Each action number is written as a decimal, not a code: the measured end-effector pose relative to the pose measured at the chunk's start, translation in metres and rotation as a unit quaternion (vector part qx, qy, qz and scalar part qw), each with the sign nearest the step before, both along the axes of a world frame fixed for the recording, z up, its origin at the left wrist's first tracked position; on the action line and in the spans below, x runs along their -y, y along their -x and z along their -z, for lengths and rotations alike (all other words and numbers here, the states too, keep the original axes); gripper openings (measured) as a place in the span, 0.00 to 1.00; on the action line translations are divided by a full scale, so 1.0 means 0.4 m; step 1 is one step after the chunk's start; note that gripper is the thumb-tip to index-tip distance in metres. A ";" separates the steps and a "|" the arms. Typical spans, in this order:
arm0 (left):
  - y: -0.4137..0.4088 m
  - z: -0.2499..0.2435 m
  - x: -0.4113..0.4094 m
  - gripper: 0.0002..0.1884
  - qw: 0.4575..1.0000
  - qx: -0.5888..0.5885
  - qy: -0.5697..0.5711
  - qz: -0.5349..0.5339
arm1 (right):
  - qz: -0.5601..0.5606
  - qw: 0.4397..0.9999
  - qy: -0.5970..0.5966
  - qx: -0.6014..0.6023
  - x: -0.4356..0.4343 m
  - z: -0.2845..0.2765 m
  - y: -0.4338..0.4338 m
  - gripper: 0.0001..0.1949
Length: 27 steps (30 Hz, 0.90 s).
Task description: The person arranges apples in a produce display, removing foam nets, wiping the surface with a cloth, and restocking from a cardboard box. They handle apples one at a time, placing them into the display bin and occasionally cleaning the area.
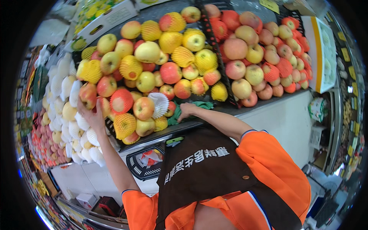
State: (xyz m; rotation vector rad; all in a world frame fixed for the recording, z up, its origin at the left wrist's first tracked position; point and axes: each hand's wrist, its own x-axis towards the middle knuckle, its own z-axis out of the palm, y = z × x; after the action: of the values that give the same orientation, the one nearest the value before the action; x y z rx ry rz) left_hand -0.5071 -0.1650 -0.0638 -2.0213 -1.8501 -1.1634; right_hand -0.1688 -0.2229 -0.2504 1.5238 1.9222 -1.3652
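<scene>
My left hand [93,119] is at the left edge of the apple heap, its thumb and fingers around a red-and-yellow apple [87,94]. At the front edge of the display my right hand [187,111] grips a crumpled green cloth [174,116], part of which spreads out behind the wrist. Between my hands lie more apples, among them one in a red foam net [121,100] and one in a yellow foam net [124,125]. A white foam net [158,105] sits close to the cloth.
A black divider [214,49] separates these apples from a heap of redder apples [235,49]. Pale fruit in white foam nets [70,110] borders the left side. A white foam box [325,54] stands at right. Below the display edge is a black basket [143,165].
</scene>
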 end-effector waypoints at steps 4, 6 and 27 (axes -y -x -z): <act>0.002 -0.025 -0.010 0.41 0.997 0.047 0.054 -0.019 | -0.051 0.995 0.061 -0.064 -0.029 0.008 -0.032 0.46; 0.000 -0.025 -0.018 0.40 0.998 0.009 0.055 -0.004 | -0.051 0.992 0.077 -0.085 -0.030 -0.007 -0.039 0.47; -0.096 -0.045 0.043 0.35 0.985 -0.171 -0.005 -0.023 | 0.132 0.928 0.262 -0.231 0.002 -0.149 -0.187 0.46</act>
State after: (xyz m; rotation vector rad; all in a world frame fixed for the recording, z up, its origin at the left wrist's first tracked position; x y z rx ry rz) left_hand -0.4688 -0.1821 -0.0456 -2.0094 -1.7052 -0.7524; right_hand -0.0941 -0.2237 -0.1909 1.2946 1.4056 -2.3005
